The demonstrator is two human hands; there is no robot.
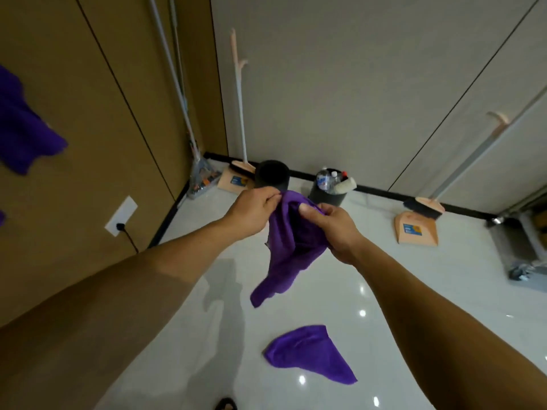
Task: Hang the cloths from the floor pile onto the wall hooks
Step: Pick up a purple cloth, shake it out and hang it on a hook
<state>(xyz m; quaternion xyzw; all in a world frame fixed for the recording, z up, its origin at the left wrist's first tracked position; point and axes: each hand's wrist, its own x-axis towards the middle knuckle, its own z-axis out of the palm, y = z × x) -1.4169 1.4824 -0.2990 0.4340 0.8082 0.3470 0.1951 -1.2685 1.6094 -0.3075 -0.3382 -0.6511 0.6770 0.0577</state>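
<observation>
A purple cloth [285,253] hangs in the air in front of me, held by both hands. My left hand [251,213] pinches its top edge on the left. My right hand [333,229] grips the bunched cloth on the right, thumb on top. A second purple cloth [310,353] lies crumpled on the white floor below. Another purple cloth [20,125] hangs on the brown wall at the far left; the hook under it is hidden. A sliver of purple [2,217] shows lower on that wall's left edge.
Two black bins [272,176] [325,195] stand by the back wall, one holding bottles. Brooms with dustpans [236,179] [416,229] lean at the back. Mop poles [189,137] stand in the corner. A wall socket [121,216] with a cable is on the brown wall. A grey cart [521,247] sits right.
</observation>
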